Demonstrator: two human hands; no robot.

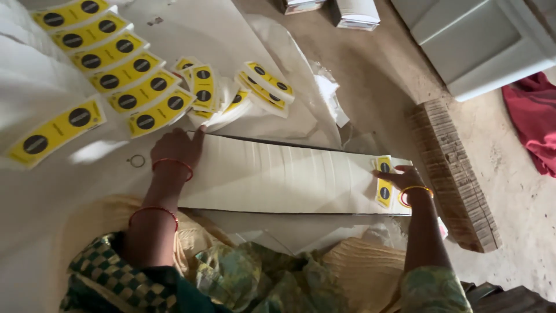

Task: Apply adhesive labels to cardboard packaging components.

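Note:
A long row of white flat cards lies fanned across the white sheet in front of me. My left hand rests fingers down on the row's left end, close to loose yellow labels with black dots. My right hand presses on a yellow label at the row's right end. Both wrists wear red and gold bangles.
More yellow labels lie overlapped in a line at the upper left. A tall brown stack of cardboard lies on the floor at the right. Pale boxes, a red cloth and white packs sit beyond.

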